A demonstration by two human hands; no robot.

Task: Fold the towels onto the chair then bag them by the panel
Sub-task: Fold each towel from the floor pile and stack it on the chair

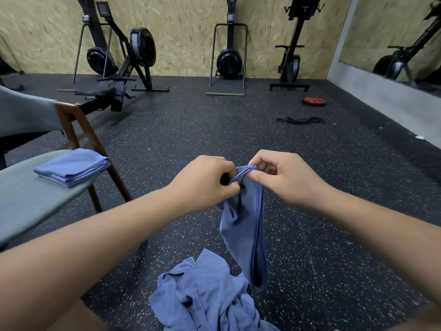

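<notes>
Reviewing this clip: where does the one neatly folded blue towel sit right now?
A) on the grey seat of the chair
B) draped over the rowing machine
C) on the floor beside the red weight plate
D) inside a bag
A: the folded towel lies flat on the chair's grey seat, while the left hand and right hand pinch a hanging towel above the loose pile.

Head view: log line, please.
left hand, right hand: pinch hanging blue cloth towel | grey chair: folded blue towel | below: crumpled blue towels
</notes>
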